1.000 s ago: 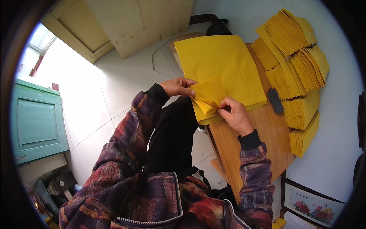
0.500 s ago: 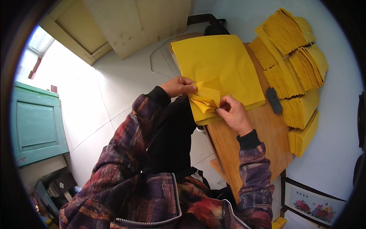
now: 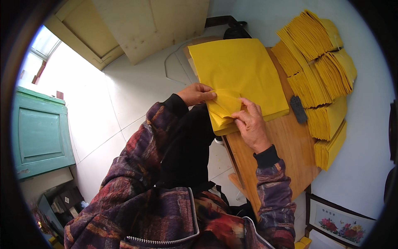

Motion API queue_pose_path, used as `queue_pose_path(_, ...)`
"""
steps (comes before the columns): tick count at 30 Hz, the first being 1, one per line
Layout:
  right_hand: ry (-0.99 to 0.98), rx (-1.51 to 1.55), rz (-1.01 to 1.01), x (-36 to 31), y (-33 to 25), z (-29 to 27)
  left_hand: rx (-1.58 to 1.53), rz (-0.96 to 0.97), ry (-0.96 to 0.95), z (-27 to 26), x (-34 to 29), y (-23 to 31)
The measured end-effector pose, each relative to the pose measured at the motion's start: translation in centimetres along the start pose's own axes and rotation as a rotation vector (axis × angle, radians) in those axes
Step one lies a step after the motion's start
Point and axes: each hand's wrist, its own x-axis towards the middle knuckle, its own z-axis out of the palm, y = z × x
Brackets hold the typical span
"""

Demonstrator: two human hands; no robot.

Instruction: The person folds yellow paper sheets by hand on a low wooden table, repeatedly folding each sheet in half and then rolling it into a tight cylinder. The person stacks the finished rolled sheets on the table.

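Observation:
A stack of large yellow paper sheets (image 3: 240, 66) lies on the wooden table, its near corner turned up and folded over in several thin layers. My left hand (image 3: 196, 94) pinches the folded-back sheets (image 3: 224, 106) at their left edge, thumb on top. At the right side of the same fold, my right hand (image 3: 251, 124) grips the sheets' edge between thumb and fingers, its index finger raised along the paper. How many layers each hand holds is hidden.
Folded bundles of yellow paper (image 3: 315, 79) are piled along the wall on the right. A dark grey cloth-like piece (image 3: 298, 109) lies between them and the stack on the wooden table (image 3: 286, 145). A green cabinet door (image 3: 43, 128) stands at left, a framed flower picture (image 3: 342, 222) at lower right.
My right hand has moved slightly up and left along the fold, its index finger lifting. The fanned layers now lie flatter and closer together. My left hand has barely moved.

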Motion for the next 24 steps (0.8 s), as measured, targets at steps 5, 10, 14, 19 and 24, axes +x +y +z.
queue_pose_path(5, -0.008, 0.121, 0.067, 0.5, 0.4, -0.1, -0.019, 0.028, -0.055, 0.0, -0.2, 0.3)
queue_pose_path(10, -0.036, 0.256, 0.157, 1.1, 1.4, 0.2, -0.009, -0.030, -0.107, -1.0, -0.2, 0.3)
queue_pose_path(14, -0.055, 0.336, 0.198, 1.0, 1.8, 0.2, -0.062, 0.014, -0.287, -2.0, -0.1, 0.2)
queue_pose_path(19, -0.099, 0.331, 0.268, 1.1, 1.3, 0.0, -0.020, 0.059, -0.235, -1.3, 0.3, 0.5)
queue_pose_path(24, 0.191, -0.098, 0.038, 0.0, -0.2, 0.3, -0.014, 0.034, -0.009, 0.1, 0.0, 0.0)
